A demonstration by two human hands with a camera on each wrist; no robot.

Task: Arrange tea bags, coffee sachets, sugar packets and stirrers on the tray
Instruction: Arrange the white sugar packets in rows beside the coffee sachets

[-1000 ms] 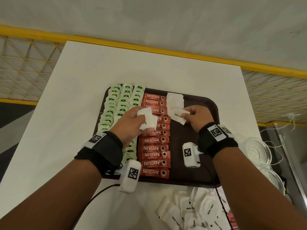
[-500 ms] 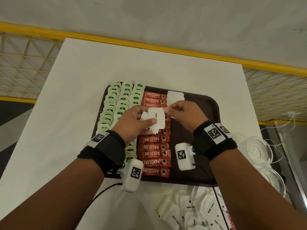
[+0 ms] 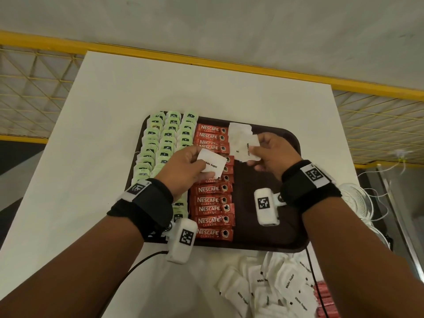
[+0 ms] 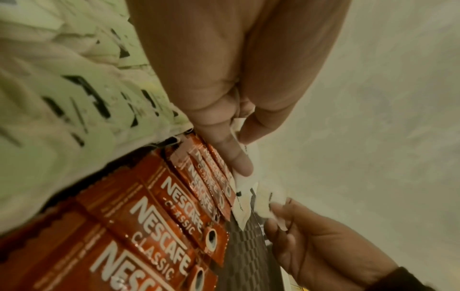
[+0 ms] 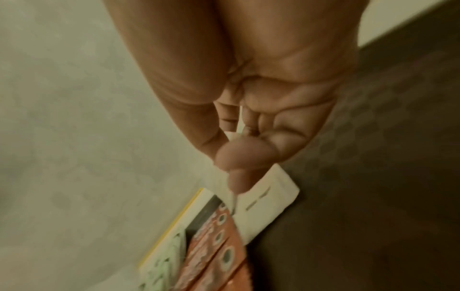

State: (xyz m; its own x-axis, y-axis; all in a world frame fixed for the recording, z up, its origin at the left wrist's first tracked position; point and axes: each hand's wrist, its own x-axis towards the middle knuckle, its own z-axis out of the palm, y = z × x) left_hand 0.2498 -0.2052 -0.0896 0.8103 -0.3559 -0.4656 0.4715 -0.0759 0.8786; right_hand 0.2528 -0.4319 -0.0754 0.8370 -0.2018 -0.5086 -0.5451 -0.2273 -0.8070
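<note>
Over a brown tray (image 3: 296, 143) on the white bench (image 3: 96, 125), the left hand (image 3: 183, 168) pinches a sugar packet (image 3: 212, 165) above the coffee sachets (image 3: 212, 210). The right hand (image 3: 273, 152), its grip clamped, holds another packet (image 3: 246, 150) beside placed ones.

A white table (image 3: 96, 138) is being seen under everything, set against a pale floor (image 3: 229, 21). A yellow rail (image 3: 252, 71) is running past its far edge, with yellow mesh panels (image 3: 34, 88) being shown on both sides. At the right edge, clear round plastic lids (image 3: 354, 198) and thin white cables (image 3: 378, 203) are being glimpsed.
</note>
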